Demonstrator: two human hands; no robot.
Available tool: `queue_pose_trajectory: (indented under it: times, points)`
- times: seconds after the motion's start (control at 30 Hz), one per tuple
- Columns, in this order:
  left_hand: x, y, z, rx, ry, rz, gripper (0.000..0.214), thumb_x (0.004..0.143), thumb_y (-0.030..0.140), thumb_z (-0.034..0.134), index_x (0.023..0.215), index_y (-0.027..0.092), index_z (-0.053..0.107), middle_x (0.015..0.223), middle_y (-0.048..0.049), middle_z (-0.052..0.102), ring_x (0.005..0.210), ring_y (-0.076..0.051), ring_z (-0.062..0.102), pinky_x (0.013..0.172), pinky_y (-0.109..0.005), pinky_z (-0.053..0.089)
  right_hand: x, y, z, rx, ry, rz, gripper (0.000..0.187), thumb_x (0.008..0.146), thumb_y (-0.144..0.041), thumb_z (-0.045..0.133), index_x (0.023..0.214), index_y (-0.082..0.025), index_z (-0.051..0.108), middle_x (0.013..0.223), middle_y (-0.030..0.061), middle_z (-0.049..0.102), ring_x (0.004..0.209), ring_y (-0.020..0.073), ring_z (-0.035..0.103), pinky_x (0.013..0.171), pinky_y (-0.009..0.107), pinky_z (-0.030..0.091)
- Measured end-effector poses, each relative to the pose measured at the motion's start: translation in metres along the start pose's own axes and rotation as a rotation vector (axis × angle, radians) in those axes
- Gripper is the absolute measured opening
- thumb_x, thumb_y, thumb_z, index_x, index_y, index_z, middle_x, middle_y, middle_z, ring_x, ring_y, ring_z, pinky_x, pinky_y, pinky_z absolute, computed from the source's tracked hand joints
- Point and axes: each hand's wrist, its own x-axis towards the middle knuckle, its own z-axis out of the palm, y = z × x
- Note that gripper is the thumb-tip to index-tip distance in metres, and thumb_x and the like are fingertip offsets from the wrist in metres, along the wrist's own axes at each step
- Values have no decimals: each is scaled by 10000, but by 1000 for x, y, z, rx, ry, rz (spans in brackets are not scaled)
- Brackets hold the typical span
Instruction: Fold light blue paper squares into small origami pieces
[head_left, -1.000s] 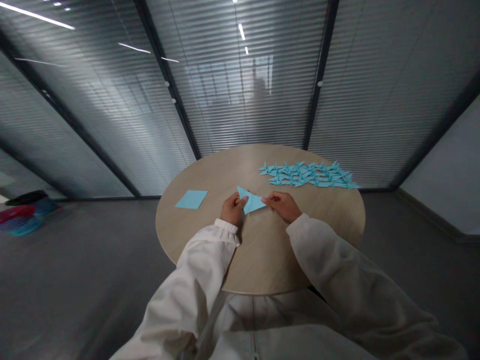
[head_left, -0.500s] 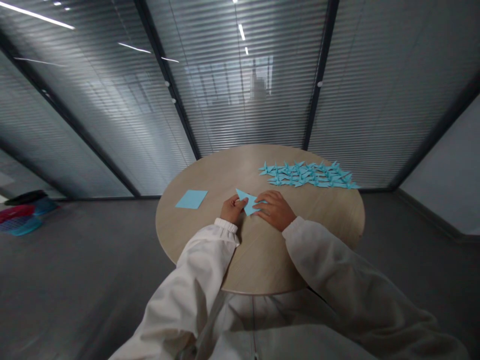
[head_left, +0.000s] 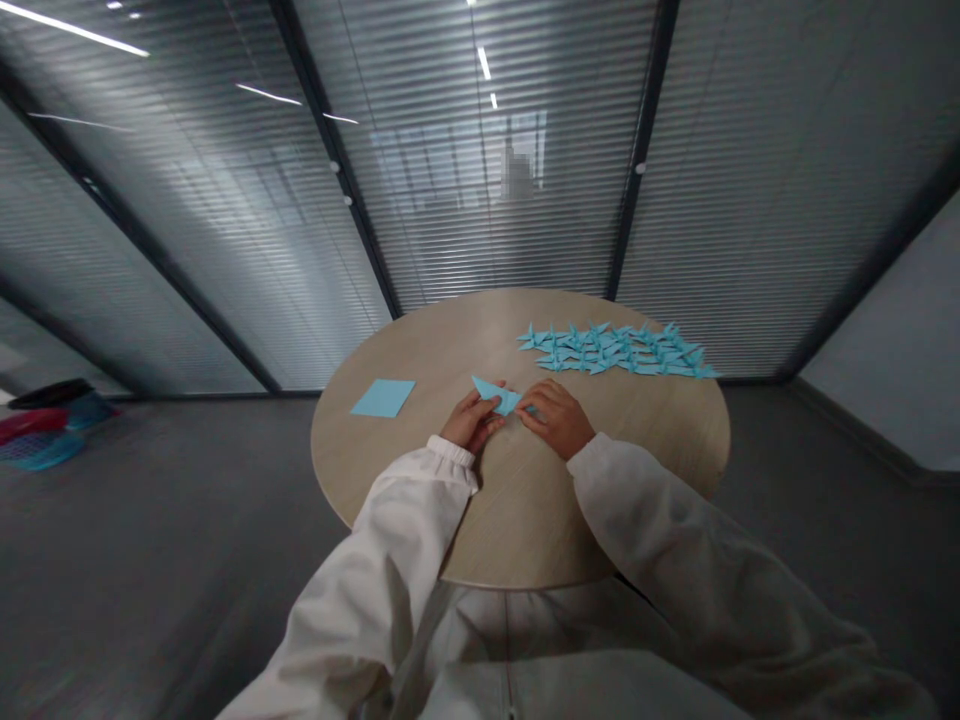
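A folded light-blue paper triangle (head_left: 495,393) lies on the round wooden table (head_left: 525,500) between my hands. My left hand (head_left: 469,421) presses its near left part with fingers together. My right hand (head_left: 553,417) pinches and presses the paper's right side, covering that end. Both arms wear white sleeves.
A flat blue paper square (head_left: 383,397) lies to the left on the table. Several folded blue paper cranes (head_left: 615,349) are laid in rows at the far right. Glass walls with blinds stand behind. Coloured baskets (head_left: 41,430) sit on the floor at far left.
My right hand has moved left onto the paper, and the triangle now looks smaller and more covered. My left hand has shifted slightly forward on it.
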Motion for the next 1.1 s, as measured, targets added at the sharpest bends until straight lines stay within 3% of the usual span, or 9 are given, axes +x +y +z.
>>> queue_pose_trajectory:
  times: [0.23,0.4,0.53,0.7,0.87,1.1]
  points:
    - [3,0,-2,-15,-161,38,370,682,248,700,1020,138,599,1118,-102,605,787,-114,603,548,-155,466,2,-1,-2,200,61,136,86,813,-234,561,752,-189,602,769,43,603,792,174,534,732,294,440]
    - [2,0,-1,-8,-154,59,417,619,315,755,946,138,568,995,-80,636,752,-105,602,562,-163,460,2,-4,-5,313,28,321,89,793,-272,583,812,-196,627,816,27,620,682,130,552,642,250,461]
    - [3,0,-1,-13,-104,45,420,609,330,763,928,134,574,870,-51,640,680,-84,581,565,-167,465,3,-6,-4,323,10,211,150,820,-236,549,926,-206,651,879,55,614,810,157,561,692,269,474]
    - [2,-1,-1,28,-73,17,492,674,317,721,1105,142,563,1091,-123,608,745,-103,598,561,-170,466,3,-5,-3,300,-5,182,140,824,-227,545,862,-208,678,847,54,591,797,154,552,663,262,469]
    - [0,-1,-1,75,-97,13,505,679,342,710,1131,165,571,1193,-126,561,808,-117,602,538,-149,457,2,-1,-4,398,0,298,115,776,-283,600,785,-203,682,806,38,598,682,130,547,606,244,450]
    - [-3,0,-1,160,-117,13,526,655,419,711,1086,139,598,1025,-105,634,727,-107,591,511,-150,440,3,2,-4,609,-30,560,221,676,-397,661,679,-177,653,698,3,595,598,112,535,565,230,426]
